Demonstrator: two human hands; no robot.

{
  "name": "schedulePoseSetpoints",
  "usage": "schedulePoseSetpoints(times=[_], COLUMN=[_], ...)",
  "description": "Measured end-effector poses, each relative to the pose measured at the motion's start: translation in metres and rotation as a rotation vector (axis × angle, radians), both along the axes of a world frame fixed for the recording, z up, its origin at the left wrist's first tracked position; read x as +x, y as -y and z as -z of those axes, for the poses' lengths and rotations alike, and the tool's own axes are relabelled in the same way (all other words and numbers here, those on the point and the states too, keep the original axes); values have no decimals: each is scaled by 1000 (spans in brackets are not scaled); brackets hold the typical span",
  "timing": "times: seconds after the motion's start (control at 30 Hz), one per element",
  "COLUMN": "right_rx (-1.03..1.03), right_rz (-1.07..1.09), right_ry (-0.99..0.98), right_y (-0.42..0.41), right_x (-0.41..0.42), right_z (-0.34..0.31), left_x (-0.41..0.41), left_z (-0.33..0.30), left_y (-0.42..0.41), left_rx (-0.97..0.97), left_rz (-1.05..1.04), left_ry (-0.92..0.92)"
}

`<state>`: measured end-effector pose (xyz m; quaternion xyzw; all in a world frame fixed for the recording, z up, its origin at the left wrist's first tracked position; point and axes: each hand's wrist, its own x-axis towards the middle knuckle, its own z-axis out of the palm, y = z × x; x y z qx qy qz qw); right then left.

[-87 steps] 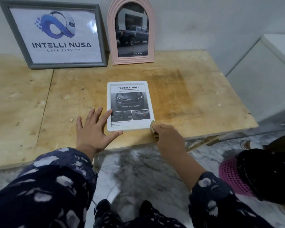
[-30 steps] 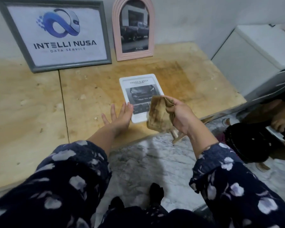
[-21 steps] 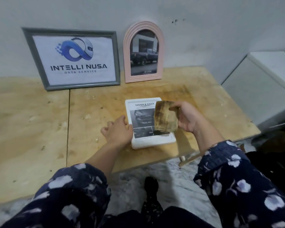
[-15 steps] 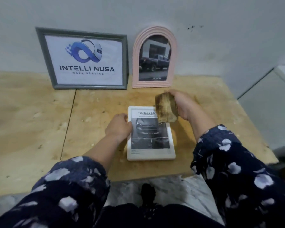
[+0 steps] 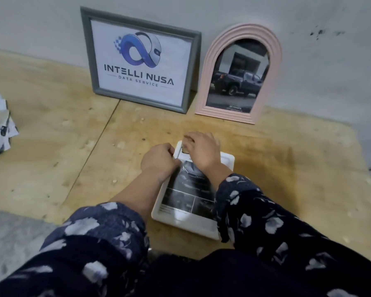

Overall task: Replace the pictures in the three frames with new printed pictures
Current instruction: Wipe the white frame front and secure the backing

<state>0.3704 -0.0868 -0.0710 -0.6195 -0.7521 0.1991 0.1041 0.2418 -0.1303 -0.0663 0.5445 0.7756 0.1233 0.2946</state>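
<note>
Dim, flat indoor light; soft shadows; wide-angle bending at edges (sleeves [image 5: 107,243] motion-blurred).

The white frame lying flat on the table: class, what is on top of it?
Both hands: the left hand grips the white frame at its far left edge, the right hand rests over its top. The picture's heading is covered.

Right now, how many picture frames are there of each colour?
Grey frame: 1, standing against the wall.
Pink arched frame: 1, standing against the wall.
White frame: 1, lying flat on the table under both hands.
Total: 3 frames.
</note>
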Motion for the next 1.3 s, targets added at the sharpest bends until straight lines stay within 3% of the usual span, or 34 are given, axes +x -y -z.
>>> schedulePoseSetpoints(times=[0.1,0.33,0.57,0.97,1.1,1.23,1.3], right_rx=[-19,31,71,67,43,52,18], right_rz=[42,-10,41,259,508,655,737], right_ry=[-60,73,66,-19,-224,-485,-601], right_y=[-3,1,14,38,39,45,47], right_x=[-1,6,58,90,86,84,83], right_z=[1,0,9,14,14,17,16], left_x=[1,9,11,19,19,23,31], left_z=[1,-2,-4,-4,3,-16,-28], left_y=[-1,0,1,5,4,4,3], left_rx=[-13,-36,-42,-9,23,-67,-110], left_rz=[-11,-34,-15,-14,-39,-207,-227], left_ry=[-23,-123,-162,-189,-30,514,561])
